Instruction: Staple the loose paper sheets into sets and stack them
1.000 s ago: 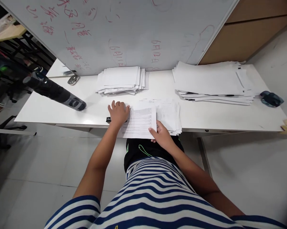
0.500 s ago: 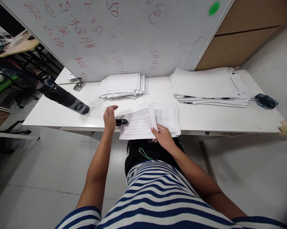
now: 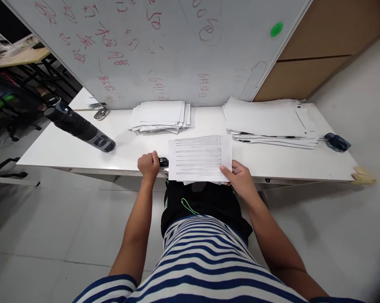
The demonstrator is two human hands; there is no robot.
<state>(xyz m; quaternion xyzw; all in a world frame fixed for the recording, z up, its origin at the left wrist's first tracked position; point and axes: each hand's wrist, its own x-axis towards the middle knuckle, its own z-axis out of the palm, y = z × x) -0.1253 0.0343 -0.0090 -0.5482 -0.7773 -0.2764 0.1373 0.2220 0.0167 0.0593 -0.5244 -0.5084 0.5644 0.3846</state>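
Observation:
My left hand is closed around a black stapler by the front edge of the desk. Only the stapler's front end shows past my fingers. Between thumb and fingers, my right hand grips printed sheets by their lower right corner. The sheets lie level over the desk edge, with their left side close to the stapler's tip. Whether they touch it I cannot tell. The smaller pile of printed pages on the desk is hidden behind these sheets.
On the white desk stand a left paper stack and a larger right stack. A dark bottle-like cylinder, a mouse and a dark blue object lie about. Behind rises a whiteboard.
My left hand has gone from loosely open to closed around the stapler. My right hand has moved right and turned the sheets straighter, so they now cover the pile behind.

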